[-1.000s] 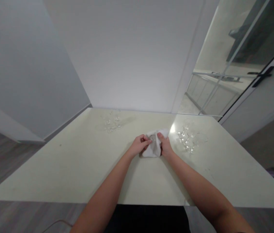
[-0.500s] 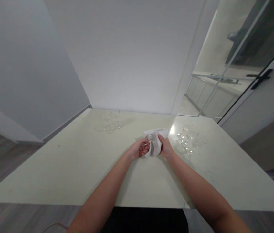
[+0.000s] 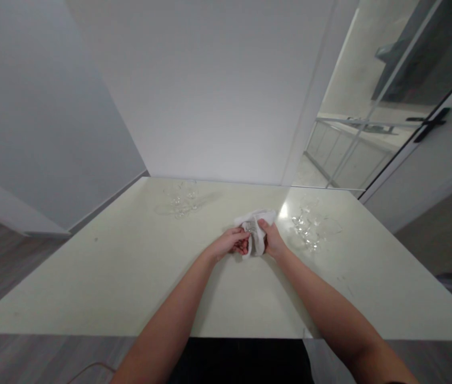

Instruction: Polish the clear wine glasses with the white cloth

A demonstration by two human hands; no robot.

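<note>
Over the middle of the table, my right hand (image 3: 273,240) is closed on a bunched white cloth (image 3: 257,246), its thumb lying on top. The cloth wraps round a clear glass (image 3: 250,228), likely a wine glass, of which only a small shiny part shows. From the left, my left hand (image 3: 232,241) is closed on the glass, fingers curled underneath and thumb side against the cloth. The rest of the glass is hidden by cloth and fingers.
A group of clear stemmed glasses (image 3: 309,232) stands right of my hands, close to my right wrist. Another few clear glasses (image 3: 182,200) stand at the back left of the pale table (image 3: 110,288). A white wall (image 3: 218,106) rises behind the table.
My left hand has turned, with its back now more upward and its fingers nearer the cloth. My right thumb has shifted onto the cloth, which is folded differently.
</note>
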